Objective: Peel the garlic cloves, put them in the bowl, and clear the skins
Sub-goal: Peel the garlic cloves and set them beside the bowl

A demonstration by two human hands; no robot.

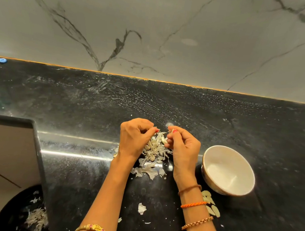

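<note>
Both hands work over a heap of garlic cloves and skins [153,149] in the middle of the black counter [223,115]. The right hand [182,146] pinches a garlic clove [173,131] between thumb and forefinger, its other fingers curled in below. The left hand [136,138] has its fingers curled toward the clove, the fingertips close to it; it looks to be pulling at a scrap of skin, though the view is too small to be sure it grips anything.

The clove is held just above the far end of the heap, a little left of the white bowl [228,170], which stands to the right of the right wrist and shows nothing inside. Only the tip of the clove shows past the fingers, so I judge its long axis runs roughly upward and away, tip toward the far wall; the rest is hidden.

To peel well, the right hand should hold the clove firmly by one end while the left nails catch the loose skin at the tip and strip it along the length, not across. Working over the heap keeps the skins together. A few stray skins [142,208] lie nearer on the counter, and more sit in the black bin [15,213] at the near left, where the rest should go.
</note>
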